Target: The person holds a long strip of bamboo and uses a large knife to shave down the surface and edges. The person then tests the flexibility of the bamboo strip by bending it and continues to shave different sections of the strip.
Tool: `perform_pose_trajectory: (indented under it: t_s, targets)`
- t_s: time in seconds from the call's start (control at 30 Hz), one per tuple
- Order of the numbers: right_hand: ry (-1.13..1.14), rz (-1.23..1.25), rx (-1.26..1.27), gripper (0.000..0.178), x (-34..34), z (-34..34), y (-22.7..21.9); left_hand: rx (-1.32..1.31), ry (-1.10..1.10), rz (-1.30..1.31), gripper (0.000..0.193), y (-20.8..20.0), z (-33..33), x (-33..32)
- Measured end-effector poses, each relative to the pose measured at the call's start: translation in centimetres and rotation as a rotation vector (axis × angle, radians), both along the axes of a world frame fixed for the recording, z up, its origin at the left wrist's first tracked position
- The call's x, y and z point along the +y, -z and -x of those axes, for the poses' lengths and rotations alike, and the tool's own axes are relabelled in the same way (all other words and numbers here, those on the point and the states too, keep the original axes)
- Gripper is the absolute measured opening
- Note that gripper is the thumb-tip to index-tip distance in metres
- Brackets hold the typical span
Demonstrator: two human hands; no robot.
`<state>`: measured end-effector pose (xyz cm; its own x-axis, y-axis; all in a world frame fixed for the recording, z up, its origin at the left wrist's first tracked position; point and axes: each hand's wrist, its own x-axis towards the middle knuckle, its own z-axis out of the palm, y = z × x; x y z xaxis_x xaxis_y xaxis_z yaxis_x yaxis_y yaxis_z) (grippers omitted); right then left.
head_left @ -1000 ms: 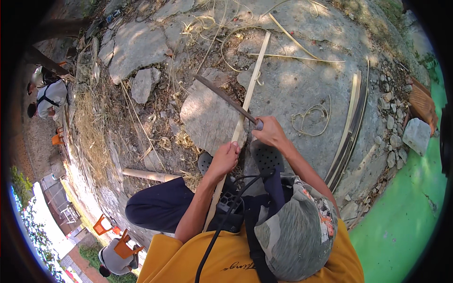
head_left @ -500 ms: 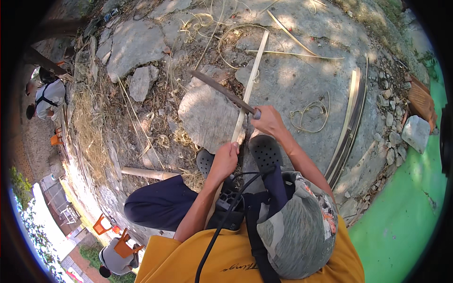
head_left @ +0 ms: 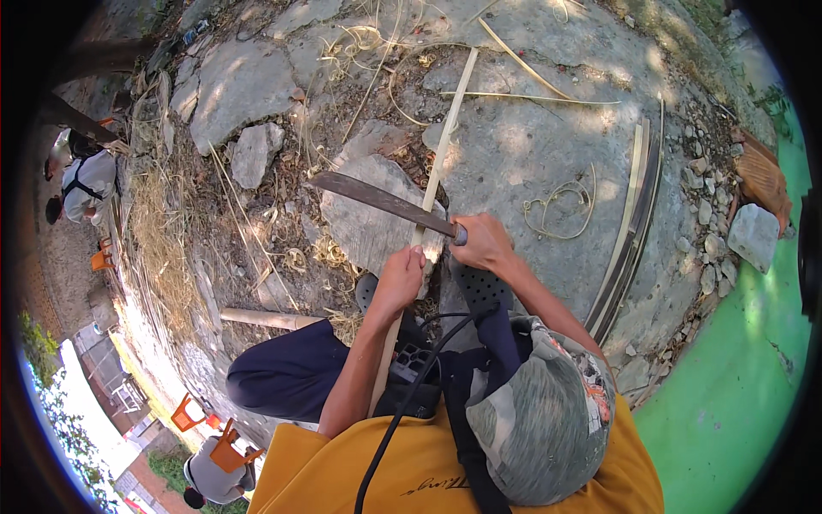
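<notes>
My right hand (head_left: 481,242) is closed round the handle of a machete (head_left: 385,201). Its dark, long blade points left and lies across a pale bamboo strip (head_left: 452,120). Pinched in my closed left hand (head_left: 401,278), that strip runs away from me past the blade; its near end passes back under my left forearm toward my body. A flat-topped grey rock (head_left: 360,224) sits beneath the blade and strip, between my hands and the far ground.
More long strips (head_left: 638,214) lie on the stone slab at the right, near a thin curl (head_left: 561,206). Shavings (head_left: 355,38) are scattered ahead. A bamboo pole (head_left: 270,318) lies left of my knee. Green water (head_left: 728,385) borders the right. Other people (head_left: 90,180) are at far left.
The machete has come nearer to me along the strip, its tip swinging toward me and more of the blade's flat showing. My left hand has shifted slightly left and away from me.
</notes>
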<state>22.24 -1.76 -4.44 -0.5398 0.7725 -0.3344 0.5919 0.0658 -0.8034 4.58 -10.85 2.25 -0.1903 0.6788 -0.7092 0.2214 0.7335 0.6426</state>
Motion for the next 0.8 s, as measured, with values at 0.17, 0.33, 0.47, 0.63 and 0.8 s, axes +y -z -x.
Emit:
perform_pose_trajectory:
  t_s: [0.17, 0.33, 0.47, 0.63, 0.8]
  targets:
    - [-0.001, 0.043, 0.066, 0.021, -1.2, -0.6, 0.1, -0.318, -0.167, 0.139, 0.031, -0.3, -0.5, 0.0]
    - [0.050, 0.107, 0.038, 0.021, -0.2, 0.1, -0.2, 0.108, 0.082, -0.024, 0.041, 1.5, 0.2, -1.1]
    - [-0.025, 0.049, 0.036, 0.024, -0.6, -0.4, 0.7, 0.329, 0.192, -0.150, 0.041, 0.8, -0.8, -1.2]
    - [-0.004, 0.010, 0.051, 0.024, -0.4, 0.5, 0.2, 0.102, 0.057, -0.029, 0.040, 0.7, 0.0, -0.8]
    - [-0.035, 0.054, 0.058, 0.023, -1.1, 0.5, 0.6, 0.102, 0.065, -0.015, 0.043, 2.2, 0.5, -2.3]
